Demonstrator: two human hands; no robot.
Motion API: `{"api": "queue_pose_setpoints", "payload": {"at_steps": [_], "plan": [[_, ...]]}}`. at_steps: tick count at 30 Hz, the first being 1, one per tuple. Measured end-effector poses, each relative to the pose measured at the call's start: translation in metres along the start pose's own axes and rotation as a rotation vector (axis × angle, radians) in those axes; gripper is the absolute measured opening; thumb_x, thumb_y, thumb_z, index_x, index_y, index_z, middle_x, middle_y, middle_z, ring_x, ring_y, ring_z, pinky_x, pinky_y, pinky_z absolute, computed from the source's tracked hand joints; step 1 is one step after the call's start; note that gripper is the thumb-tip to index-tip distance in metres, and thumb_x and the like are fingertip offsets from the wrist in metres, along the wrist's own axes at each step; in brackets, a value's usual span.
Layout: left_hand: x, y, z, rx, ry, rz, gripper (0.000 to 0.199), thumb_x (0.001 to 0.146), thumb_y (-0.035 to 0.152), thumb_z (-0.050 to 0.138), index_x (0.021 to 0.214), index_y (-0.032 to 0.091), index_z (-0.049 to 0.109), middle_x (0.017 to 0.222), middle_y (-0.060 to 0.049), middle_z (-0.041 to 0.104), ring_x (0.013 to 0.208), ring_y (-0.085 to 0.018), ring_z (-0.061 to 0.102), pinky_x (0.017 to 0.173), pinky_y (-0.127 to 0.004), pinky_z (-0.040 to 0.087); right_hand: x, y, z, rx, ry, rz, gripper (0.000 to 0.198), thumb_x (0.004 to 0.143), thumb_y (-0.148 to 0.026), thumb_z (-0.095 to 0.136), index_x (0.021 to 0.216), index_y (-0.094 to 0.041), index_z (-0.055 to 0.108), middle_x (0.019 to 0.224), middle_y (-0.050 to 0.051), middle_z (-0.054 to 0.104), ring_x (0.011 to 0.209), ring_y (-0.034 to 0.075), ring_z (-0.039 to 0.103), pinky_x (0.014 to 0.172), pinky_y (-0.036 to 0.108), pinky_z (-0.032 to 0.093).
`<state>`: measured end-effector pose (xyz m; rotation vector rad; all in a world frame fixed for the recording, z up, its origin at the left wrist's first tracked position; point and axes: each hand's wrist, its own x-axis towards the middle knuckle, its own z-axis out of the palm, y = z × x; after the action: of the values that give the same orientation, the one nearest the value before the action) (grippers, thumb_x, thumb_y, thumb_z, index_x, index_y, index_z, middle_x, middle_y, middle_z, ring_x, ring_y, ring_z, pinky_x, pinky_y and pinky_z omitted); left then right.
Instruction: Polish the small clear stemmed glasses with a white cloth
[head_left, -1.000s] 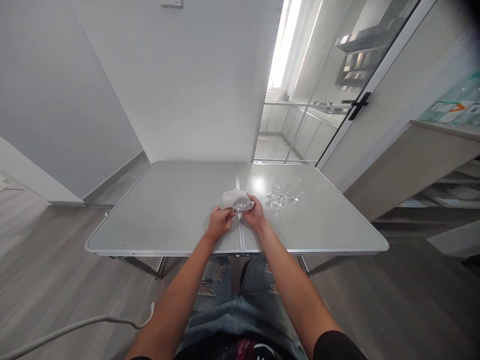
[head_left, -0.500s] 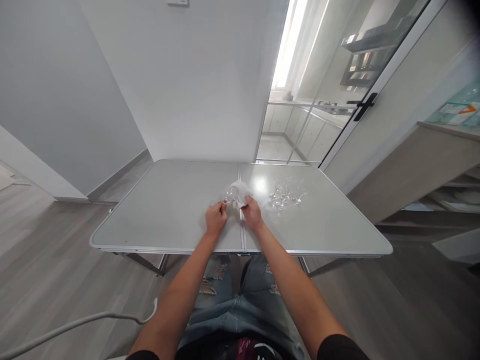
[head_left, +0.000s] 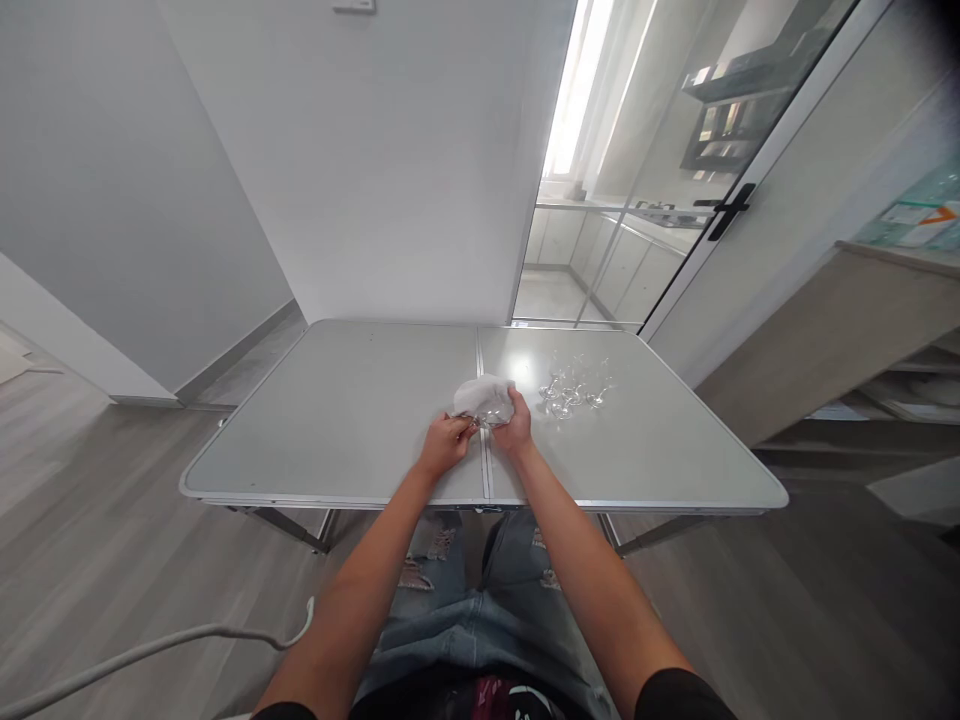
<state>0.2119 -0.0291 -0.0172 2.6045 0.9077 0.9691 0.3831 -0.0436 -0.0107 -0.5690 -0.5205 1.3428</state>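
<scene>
Over the table's centre seam, my two hands hold a crumpled white bundle (head_left: 480, 393) with a clear, glossy part along its near side. It looks thin and soft; whether it is cloth, tissue or a bag cannot be told. My left hand (head_left: 444, 445) is closed at its lower left edge, thumb and fingers pinching something small and shiny. My right hand (head_left: 515, 428) grips its right side, thumb on top and fingers partly hidden beneath. To the right lies a loose pile of small, clear, shiny pieces (head_left: 574, 390), too fine to name.
The grey folding table (head_left: 337, 420) has a metal rim and a centre seam. Behind it stands a white wall (head_left: 390, 180), with a glass door (head_left: 622, 200) at the right. A wooden shelf unit (head_left: 847, 330) stands far right. A grey hose (head_left: 187, 632) crosses the lower left.
My left hand has moved right and slightly nearer me, close to my right hand. The white bundle has spread wider, and its clear part now faces me.
</scene>
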Motion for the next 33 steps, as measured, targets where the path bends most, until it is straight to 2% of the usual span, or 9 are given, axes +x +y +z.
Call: {"api": "queue_pose_setpoints", "payload": {"at_steps": [4, 7, 13, 16, 19, 21, 26, 29, 33], "plan": [[-0.001, 0.001, -0.001, -0.026, 0.070, -0.048, 0.027, 0.099, 0.027, 0.048, 0.079, 0.020, 0.064, 0.070, -0.005, 0.066, 0.068, -0.018, 0.057, 0.074, -0.031, 0.038, 0.003, 0.002, 0.002, 0.047, -0.030, 0.036, 0.026, 0.090, -0.043, 0.060, 0.101, -0.022, 0.069, 0.095, 0.002, 0.077, 0.088, 0.021, 0.071, 0.077, 0.034, 0.059], [0.000, 0.001, -0.002, -0.014, 0.169, -0.166, 0.027, 0.099, 0.028, 0.048, 0.080, 0.020, 0.064, 0.071, -0.005, 0.066, 0.067, -0.018, 0.055, 0.072, -0.031, 0.037, 0.003, 0.010, 0.002, -0.085, -0.088, 0.003, 0.032, 0.091, -0.049, 0.061, 0.105, -0.021, 0.068, 0.097, 0.005, 0.076, 0.094, 0.024, 0.071, 0.079, 0.039, 0.060], [0.003, -0.002, -0.005, -0.079, 0.308, -0.428, 0.029, 0.100, 0.030, 0.045, 0.082, 0.020, 0.064, 0.068, -0.003, 0.065, 0.062, -0.017, 0.055, 0.067, -0.029, 0.034, -0.004, 0.025, 0.000, -0.460, -0.138, -0.203, 0.034, 0.093, -0.049, 0.061, 0.113, -0.023, 0.069, 0.104, 0.007, 0.073, 0.110, 0.027, 0.065, 0.099, 0.045, 0.054], [0.004, -0.006, -0.004, -0.095, 0.321, -0.466, 0.030, 0.100, 0.028, 0.042, 0.081, 0.020, 0.063, 0.068, -0.003, 0.066, 0.061, -0.016, 0.056, 0.066, -0.029, 0.035, -0.010, 0.024, 0.007, -0.814, -0.238, -0.403, 0.039, 0.097, -0.046, 0.053, 0.129, -0.027, 0.065, 0.129, 0.007, 0.067, 0.130, 0.026, 0.056, 0.116, 0.045, 0.040], [0.005, -0.010, -0.002, -0.033, 0.271, -0.466, 0.027, 0.095, 0.021, 0.046, 0.074, 0.020, 0.062, 0.065, -0.004, 0.065, 0.059, -0.016, 0.056, 0.065, -0.030, 0.034, -0.016, 0.017, 0.016, -1.213, -0.359, -0.616, 0.044, 0.098, -0.040, 0.046, 0.138, -0.028, 0.061, 0.155, 0.005, 0.047, 0.149, 0.026, 0.036, 0.125, 0.045, 0.025], [0.005, -0.012, 0.001, 0.034, 0.217, -0.452, 0.022, 0.088, 0.014, 0.050, 0.069, 0.019, 0.061, 0.064, -0.006, 0.066, 0.059, -0.018, 0.057, 0.064, -0.031, 0.033, -0.020, 0.013, 0.021, -1.330, -0.378, -0.659, 0.041, 0.095, -0.034, 0.050, 0.132, -0.028, 0.066, 0.156, 0.002, 0.047, 0.152, 0.027, 0.029, 0.126, 0.048, 0.017], [0.004, -0.009, 0.007, 0.127, 0.046, -0.227, 0.016, 0.078, 0.010, 0.056, 0.067, 0.019, 0.062, 0.065, -0.008, 0.068, 0.060, -0.020, 0.059, 0.069, -0.035, 0.035, -0.024, 0.012, 0.020, -1.183, -0.269, -0.606, 0.032, 0.080, -0.022, 0.061, 0.106, -0.034, 0.076, 0.121, 0.000, 0.072, 0.138, 0.027, 0.047, 0.126, 0.050, 0.010], [0.004, -0.004, 0.008, 0.166, -0.053, -0.083, 0.017, 0.079, 0.008, 0.055, 0.073, 0.019, 0.065, 0.070, -0.008, 0.070, 0.063, -0.021, 0.060, 0.071, -0.036, 0.036, -0.021, 0.014, 0.014, -1.108, -0.128, -0.595, 0.020, 0.078, -0.022, 0.063, 0.089, -0.032, 0.076, 0.101, 0.001, 0.074, 0.124, 0.028, 0.054, 0.123, 0.049, 0.014], [0.003, 0.001, 0.005, 0.207, -0.103, -0.025, 0.018, 0.080, 0.006, 0.055, 0.076, 0.019, 0.066, 0.073, -0.010, 0.071, 0.065, -0.022, 0.059, 0.073, -0.037, 0.036, -0.018, 0.014, 0.010, -1.125, -0.055, -0.605, 0.009, 0.077, -0.023, 0.063, 0.076, -0.029, 0.071, 0.094, 0.004, 0.072, 0.111, 0.027, 0.056, 0.116, 0.045, 0.024]]}}
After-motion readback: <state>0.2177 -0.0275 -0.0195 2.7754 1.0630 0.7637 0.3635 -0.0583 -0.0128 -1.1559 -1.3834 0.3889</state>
